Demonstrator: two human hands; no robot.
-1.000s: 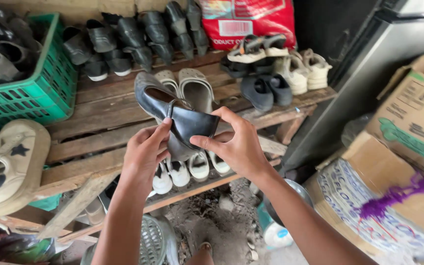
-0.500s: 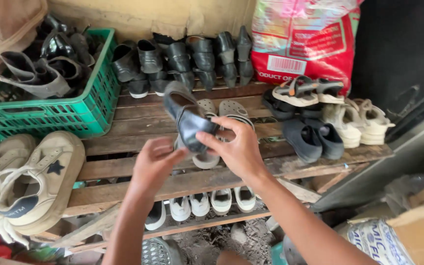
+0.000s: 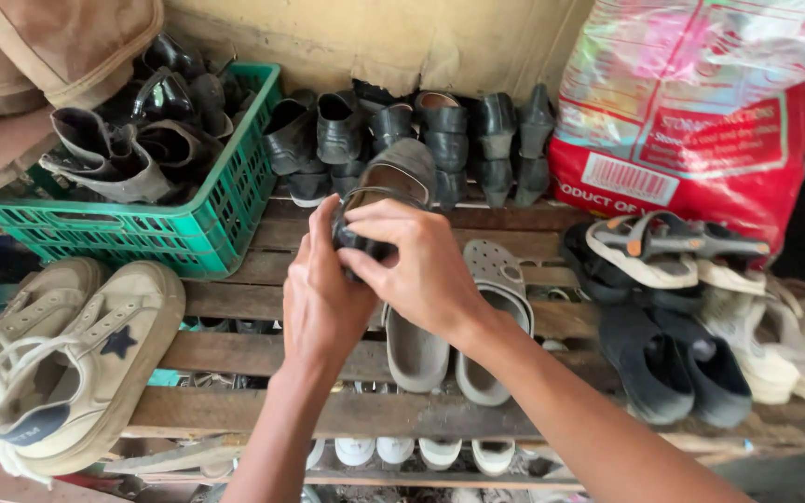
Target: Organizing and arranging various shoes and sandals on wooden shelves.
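- Both hands meet on a black leather shoe (image 3: 401, 177) held above the wooden shelf (image 3: 263, 354), just in front of the back row of black shoes (image 3: 440, 130)
- The left hand (image 3: 323, 289) has its grip clamped on the near end of the shoe, thumb up over the edge; the right hand (image 3: 416, 261) is likewise closed on it from the other side, fingers folded across the top
- Only the far part of the shoe shows: a grey, worn insole and a dark rim, pointing away towards the wall; the near part is hidden by the fingers
- How it will handle, as a judgement: light enough for one hand, upper soft and creased so it gives under pressure, sole stiffer; the smooth leather could slide a little in a loose hold. Best taken by the sole edges or the heel counter, not by the thin upper
- Just below the hands a pair of grey clogs (image 3: 449, 345) lies on the shelf; to the right are sandals (image 3: 663, 251) and dark slip-ons (image 3: 673, 373), with a red and white sack (image 3: 701, 121) behind
- To the left stand a green crate (image 3: 207, 233) filled with dark shoes and a pair of cream sneakers (image 3: 76, 363) at the shelf's end
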